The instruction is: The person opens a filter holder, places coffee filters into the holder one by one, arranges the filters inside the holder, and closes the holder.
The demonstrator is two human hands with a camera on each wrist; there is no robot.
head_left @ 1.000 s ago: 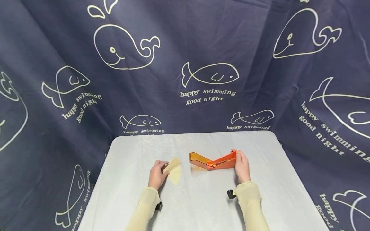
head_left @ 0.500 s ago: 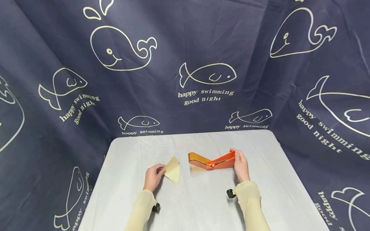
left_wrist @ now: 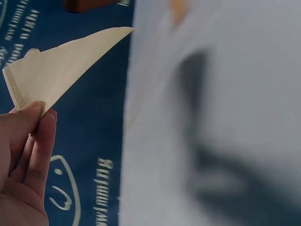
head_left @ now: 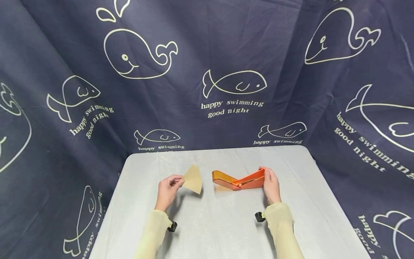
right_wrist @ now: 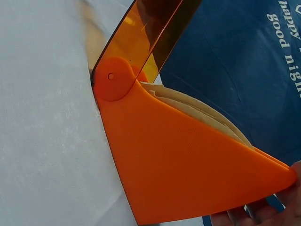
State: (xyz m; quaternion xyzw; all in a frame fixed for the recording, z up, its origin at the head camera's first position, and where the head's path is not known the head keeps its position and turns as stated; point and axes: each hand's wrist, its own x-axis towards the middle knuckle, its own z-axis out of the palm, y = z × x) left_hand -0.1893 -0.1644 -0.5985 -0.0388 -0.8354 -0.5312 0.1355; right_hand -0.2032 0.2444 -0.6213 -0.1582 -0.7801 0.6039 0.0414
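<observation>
A cone-shaped paper coffee filter is pinched at its narrow end by my left hand, lifted off the table with its shadow below. In the left wrist view the filter shows a crimped seam, held between thumb and fingers. My right hand grips the far right end of an orange coffee filter holder that stands on the table. Its see-through amber lid is swung open to the left. More paper filters sit inside the holder, their curved edges peeking over the wall.
A white cloth-covered table lies under both hands. Dark blue curtains with whale and fish prints hang behind it and at both sides. Black wrist cameras are strapped near each sleeve cuff.
My left hand has raised the coffee filter from the table and moved slightly left and away from me. My right hand and the holder have stayed in place.
</observation>
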